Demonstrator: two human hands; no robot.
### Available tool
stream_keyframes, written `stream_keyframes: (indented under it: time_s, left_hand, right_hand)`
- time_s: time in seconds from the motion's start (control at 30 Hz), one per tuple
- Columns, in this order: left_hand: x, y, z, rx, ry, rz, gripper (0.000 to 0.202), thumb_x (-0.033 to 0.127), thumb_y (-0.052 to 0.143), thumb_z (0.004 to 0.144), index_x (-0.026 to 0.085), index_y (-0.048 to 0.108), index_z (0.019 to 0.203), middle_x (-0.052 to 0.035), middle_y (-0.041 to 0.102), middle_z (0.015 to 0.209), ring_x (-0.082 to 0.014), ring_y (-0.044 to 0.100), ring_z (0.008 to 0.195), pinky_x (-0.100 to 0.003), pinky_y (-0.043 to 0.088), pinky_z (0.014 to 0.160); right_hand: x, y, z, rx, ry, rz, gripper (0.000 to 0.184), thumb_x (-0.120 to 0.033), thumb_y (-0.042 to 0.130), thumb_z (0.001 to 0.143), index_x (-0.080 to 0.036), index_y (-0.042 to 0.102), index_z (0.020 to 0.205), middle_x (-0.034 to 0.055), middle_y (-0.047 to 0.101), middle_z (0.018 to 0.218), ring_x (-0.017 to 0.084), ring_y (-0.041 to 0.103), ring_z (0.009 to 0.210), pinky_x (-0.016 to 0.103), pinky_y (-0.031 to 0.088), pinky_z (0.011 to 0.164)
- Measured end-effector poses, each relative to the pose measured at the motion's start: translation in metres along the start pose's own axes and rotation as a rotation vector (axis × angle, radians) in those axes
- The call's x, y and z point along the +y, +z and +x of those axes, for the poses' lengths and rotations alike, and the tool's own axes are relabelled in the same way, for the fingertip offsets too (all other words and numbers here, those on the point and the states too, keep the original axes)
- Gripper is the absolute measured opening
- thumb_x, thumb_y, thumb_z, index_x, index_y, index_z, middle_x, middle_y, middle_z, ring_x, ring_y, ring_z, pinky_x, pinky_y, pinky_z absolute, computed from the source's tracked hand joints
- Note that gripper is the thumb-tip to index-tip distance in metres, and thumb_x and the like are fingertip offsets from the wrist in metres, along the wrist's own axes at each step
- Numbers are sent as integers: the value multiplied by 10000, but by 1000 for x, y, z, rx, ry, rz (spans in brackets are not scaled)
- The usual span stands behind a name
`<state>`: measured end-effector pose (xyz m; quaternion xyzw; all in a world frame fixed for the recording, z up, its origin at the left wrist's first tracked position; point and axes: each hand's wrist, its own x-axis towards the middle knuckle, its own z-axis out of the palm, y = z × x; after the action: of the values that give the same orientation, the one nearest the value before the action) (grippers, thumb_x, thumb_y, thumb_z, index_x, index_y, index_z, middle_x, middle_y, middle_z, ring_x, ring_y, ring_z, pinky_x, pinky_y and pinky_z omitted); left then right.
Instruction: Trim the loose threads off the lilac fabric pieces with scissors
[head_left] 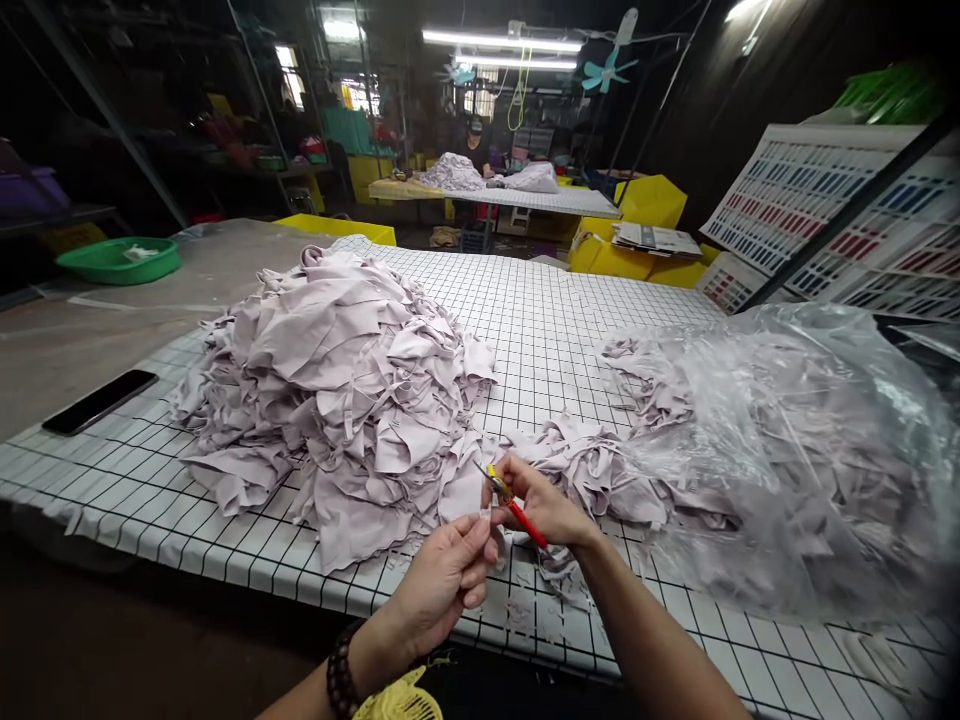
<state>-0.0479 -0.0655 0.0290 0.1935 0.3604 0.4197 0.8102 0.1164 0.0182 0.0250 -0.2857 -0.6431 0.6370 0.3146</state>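
My left hand (444,580) is closed, pinching a pale lilac fabric piece (466,497) by a small tab near the front table edge. My right hand (541,503) is closed around small thread snips (511,506) with a red and yellow handle, their tip close to the pinched tab. Just behind my hands rises a big heap of lilac fabric pieces (337,385). To the right, more of the same fabric spills from a clear plastic bag (795,450). Everything lies on a white table with a black grid (547,330).
A black phone (99,401) lies at the table's left edge. A green basin (117,260) stands on the brown surface at far left. Colour sample boards (832,215) lean at the right. Yellow bins and another worktable with a seated person (475,150) are behind.
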Motion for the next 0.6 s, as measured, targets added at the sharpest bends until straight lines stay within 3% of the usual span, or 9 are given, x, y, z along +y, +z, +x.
stream_keyframes:
  time_s: [0.1, 0.2, 0.33, 0.4, 0.5, 0.6]
  left_hand:
    - [4, -1, -2, -32, -14, 6, 285, 354, 648, 818, 136, 611, 998, 34, 476, 702, 5, 205, 422, -134, 216, 372]
    - [5, 0, 2, -10, 46, 42, 308, 387, 639, 818, 129, 634, 988, 17, 497, 715, 2, 240, 422, -144, 234, 376]
    - [3, 1, 20, 100, 271, 243, 326, 444, 624, 810, 131, 656, 896, -3, 533, 729, -10, 342, 397, -175, 281, 381]
    - [2, -1, 31, 189, 439, 397, 317, 446, 623, 807, 133, 665, 828, -39, 573, 848, -6, 381, 392, -187, 297, 381]
    - [0, -4, 41, 225, 534, 493, 310, 432, 622, 809, 130, 649, 746, -77, 604, 945, -10, 410, 391, -192, 315, 371]
    - [-2, -6, 46, 82, 405, 375, 300, 444, 576, 839, 149, 615, 806, -2, 575, 590, -47, 377, 328, -182, 286, 334]
  right_hand:
    - [-2, -5, 5, 25, -12, -12, 350, -306, 745, 700, -235, 442, 863, -46, 518, 751, 104, 483, 661, 230, 413, 621]
    - [-6, -5, 0, 154, -68, -145, 300, -273, 713, 734, -237, 449, 872, -35, 498, 771, 110, 479, 677, 239, 413, 636]
    - [-4, 2, -13, 455, -167, -299, 296, -246, 693, 743, -253, 447, 908, -13, 496, 814, 134, 495, 691, 258, 421, 626]
    - [0, 7, -17, 555, -176, -314, 310, -235, 690, 743, -258, 439, 924, -14, 500, 807, 141, 503, 697, 265, 424, 632]
    - [6, 14, -19, 561, -108, -294, 301, -261, 693, 746, -253, 440, 908, -21, 504, 776, 141, 498, 686, 256, 416, 617]
    - [8, 17, -20, 469, -20, -213, 292, -312, 691, 749, -239, 441, 880, -14, 532, 793, 141, 511, 698, 250, 422, 622]
